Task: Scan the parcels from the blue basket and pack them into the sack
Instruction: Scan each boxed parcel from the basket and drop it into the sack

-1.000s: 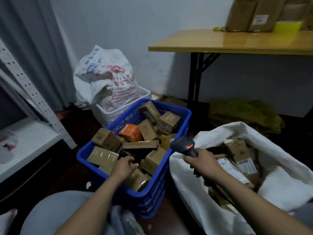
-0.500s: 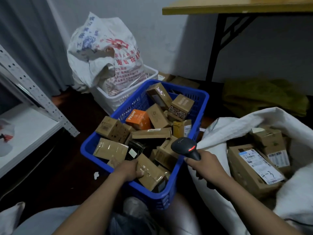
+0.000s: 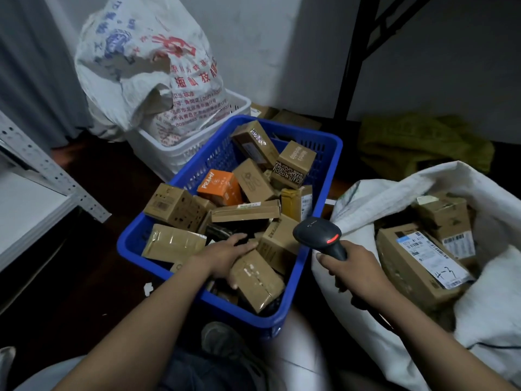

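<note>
I find the left hand [image 3: 225, 258] gripping a parcel [image 3: 259, 280] at the near end of the basket [image 3: 135, 244], fingers [image 3: 242, 245] over its top, thumb at its side. The right hand [image 3: 358, 272] is clenched round the scanner [image 3: 318, 235] handle, between basket and sack [image 3: 352, 204]. Labelled boxes [image 3: 417, 261] lie in the sack.

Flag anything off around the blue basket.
Minor only: a small white scrap lies loose on the dark floor left of the blue plastic basket, like litter. The brown cardboard parcels inside lie jumbled, tilted every way.
</note>
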